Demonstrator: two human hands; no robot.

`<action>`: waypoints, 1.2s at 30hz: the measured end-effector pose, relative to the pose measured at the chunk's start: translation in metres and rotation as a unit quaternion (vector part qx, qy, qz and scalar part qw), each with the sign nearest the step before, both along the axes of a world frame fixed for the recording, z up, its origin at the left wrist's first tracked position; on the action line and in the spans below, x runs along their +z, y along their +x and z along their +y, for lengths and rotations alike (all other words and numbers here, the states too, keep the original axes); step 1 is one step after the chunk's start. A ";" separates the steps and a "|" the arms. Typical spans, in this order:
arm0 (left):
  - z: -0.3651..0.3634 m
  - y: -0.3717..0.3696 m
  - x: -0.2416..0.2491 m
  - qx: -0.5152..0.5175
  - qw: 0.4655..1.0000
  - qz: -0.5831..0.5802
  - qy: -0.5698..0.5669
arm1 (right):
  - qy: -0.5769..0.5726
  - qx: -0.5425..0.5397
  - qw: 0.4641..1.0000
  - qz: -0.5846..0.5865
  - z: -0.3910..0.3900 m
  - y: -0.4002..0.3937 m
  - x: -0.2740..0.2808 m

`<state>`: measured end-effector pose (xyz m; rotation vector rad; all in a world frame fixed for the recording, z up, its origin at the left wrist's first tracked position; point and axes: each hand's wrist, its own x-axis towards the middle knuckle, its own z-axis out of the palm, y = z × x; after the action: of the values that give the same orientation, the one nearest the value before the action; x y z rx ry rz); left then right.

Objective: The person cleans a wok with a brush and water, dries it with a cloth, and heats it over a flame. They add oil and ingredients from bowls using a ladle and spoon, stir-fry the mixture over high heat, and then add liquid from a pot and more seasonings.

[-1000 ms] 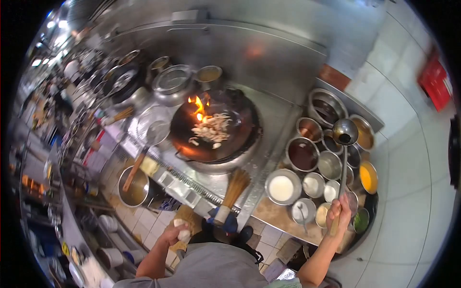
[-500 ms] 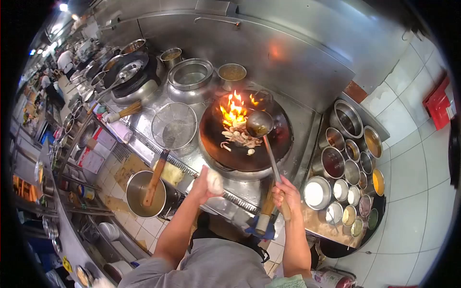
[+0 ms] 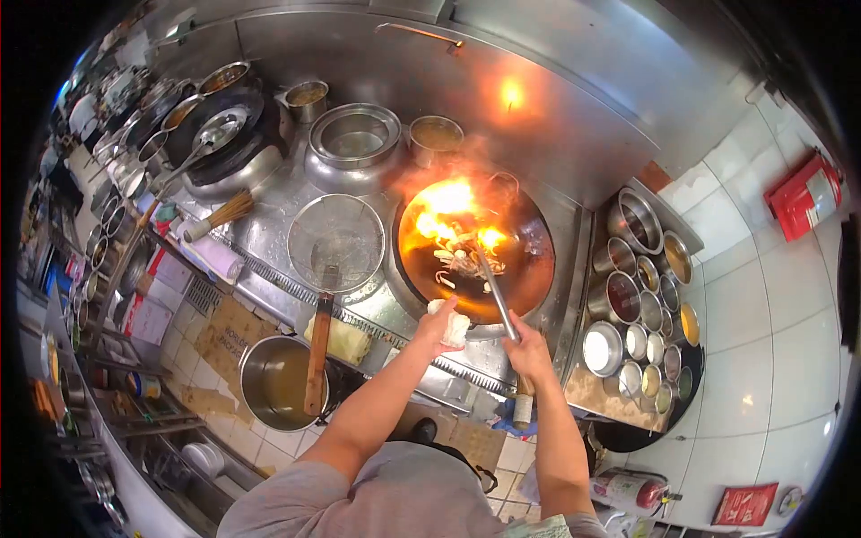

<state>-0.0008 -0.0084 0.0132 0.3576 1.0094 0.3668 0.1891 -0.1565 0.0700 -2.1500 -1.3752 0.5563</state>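
Note:
A dark wok [image 3: 531, 276] sits on the burner with sliced pale food [image 3: 462, 262] in it and tall flames [image 3: 448, 204] rising from its far left part. My right hand [image 3: 527, 351] is wrapped round the handle of a metal ladle [image 3: 495, 291]. The ladle reaches down into the food, its bowl hidden among slices and fire. At the near left rim of the wok, my left hand [image 3: 438, 328] grips a folded white cloth [image 3: 456, 330].
Left of the wok lies a round mesh strainer [image 3: 337, 240], its wooden handle extending over a deep pot [image 3: 269, 386]. A bamboo brush [image 3: 224, 215] rests farther left. Lidless metal pots [image 3: 354, 134] line the back. On the right stand several seasoning containers [image 3: 603, 348].
The flames have grown larger. The ladle has gone from raised over the wok to down in the food. My left hand has moved with the cloth to the wok's rim.

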 end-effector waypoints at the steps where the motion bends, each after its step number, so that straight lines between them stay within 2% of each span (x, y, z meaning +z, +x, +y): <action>1: 0.000 0.002 -0.004 0.006 1.000 -0.001 -0.010 | -0.017 0.012 0.999 -0.028 -0.014 -0.011 0.015; 2: 0.001 0.004 -0.010 0.009 1.000 -0.013 0.001 | -0.035 0.024 0.997 -0.057 -0.027 -0.022 0.035; 3: 0.001 0.006 -0.017 0.012 1.000 -0.025 0.011 | -0.111 0.043 0.991 -0.065 -0.040 -0.032 0.060; 6: -0.001 0.010 -0.030 0.059 0.994 -0.086 0.014 | -0.093 0.044 0.977 -0.187 -0.090 -0.038 0.043; 7: 0.003 0.016 -0.051 0.081 0.991 -0.102 0.009 | -0.075 0.029 0.975 -0.209 -0.104 -0.044 0.030; 8: 0.001 0.018 -0.049 0.103 0.988 -0.118 0.003 | -0.049 0.010 0.984 -0.172 -0.114 -0.053 0.031; 9: 0.000 0.020 -0.047 0.092 0.993 -0.075 -0.001 | -0.026 -0.007 0.990 -0.136 -0.127 -0.064 0.034; 10: 0.003 0.020 -0.082 0.067 0.985 -0.158 0.017 | -0.002 -0.023 0.995 -0.098 -0.140 -0.075 0.042; 12: -0.016 0.014 -0.055 0.119 0.983 -0.140 0.031 | -0.059 -0.045 0.997 0.000 -0.165 -0.085 0.084; 14: -0.035 -0.002 0.011 0.111 0.989 -0.098 0.027 | -0.073 -0.026 0.996 0.050 -0.194 -0.081 0.113; 15: -0.043 -0.008 0.027 0.105 0.992 -0.073 0.023 | -0.081 -0.018 0.994 0.065 -0.205 -0.078 0.121; 19: -0.038 -0.006 0.029 0.093 0.995 -0.014 0.038 | -0.126 -0.035 0.990 0.059 -0.163 -0.075 0.113; 22: -0.038 -0.010 -0.044 0.082 0.976 -0.166 0.110 | -0.025 -0.041 0.999 -0.007 -0.119 -0.067 0.041; 24: -0.067 -0.019 -0.030 0.117 0.982 -0.060 0.135 | 0.041 -0.062 0.997 -0.013 -0.096 -0.067 0.014; 25: -0.082 -0.033 -0.036 0.109 0.981 -0.090 0.131 | 0.070 -0.061 0.995 -0.042 -0.095 -0.067 0.008; 26: -0.092 -0.043 -0.041 0.100 0.980 -0.120 0.127 | 0.066 -0.072 0.995 -0.005 -0.097 -0.069 0.016; 28: -0.106 -0.052 -0.005 0.081 0.983 -0.103 0.127 | 0.056 -0.097 0.991 0.069 -0.106 -0.077 0.043; 29: -0.104 -0.043 -0.009 0.115 0.980 -0.096 0.129 | 0.084 -0.098 0.989 0.065 -0.115 -0.078 0.040; 30: -0.090 -0.032 -0.033 0.125 0.969 -0.155 0.144 | 0.057 -0.101 0.991 0.066 -0.124 -0.078 0.039; 32: -0.062 -0.007 -0.006 0.157 0.980 -0.068 0.101 | 0.005 -0.105 0.993 0.061 -0.140 -0.078 0.050; 36: -0.031 0.017 -0.056 0.079 0.969 -0.024 0.232 | -0.023 -0.128 0.989 0.072 -0.167 -0.083 0.070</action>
<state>0.0162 -0.0399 -0.0429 0.6889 0.8998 0.7569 0.1060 -0.3235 0.1399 -2.2303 -1.0010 0.6313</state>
